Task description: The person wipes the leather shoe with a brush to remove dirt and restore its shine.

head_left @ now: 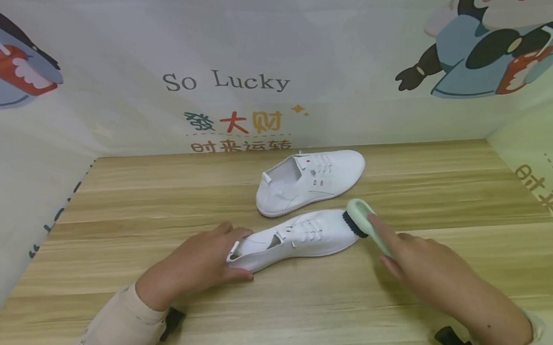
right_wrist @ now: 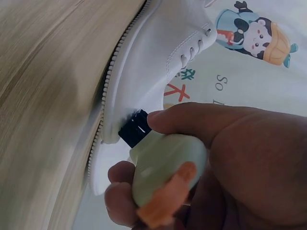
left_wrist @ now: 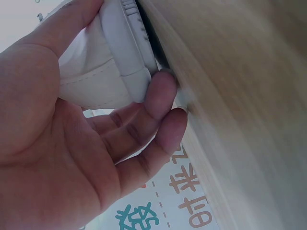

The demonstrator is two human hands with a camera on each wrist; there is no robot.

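A white lace-up shoe (head_left: 322, 231) lies on the wooden tabletop, toe to the right. My left hand (head_left: 203, 257) grips its heel; in the left wrist view the thumb and curled fingers (left_wrist: 160, 93) clasp the heel (left_wrist: 93, 79). In my right hand (head_left: 421, 261) is a pale green brush (head_left: 360, 215) with black bristles. The bristles (right_wrist: 135, 128) touch the toe of the shoe (right_wrist: 144, 72), as the right wrist view shows. Thumb and fingers curl round the brush handle (right_wrist: 168, 158), which has an orange piece at its end.
A second white shoe (head_left: 336, 177) lies just behind the first, also toe to the right. The wood-grain tabletop (head_left: 164, 198) meets a printed backdrop (head_left: 121, 109) at the back and sides. Dark straps (head_left: 173, 322) show near both wrists.
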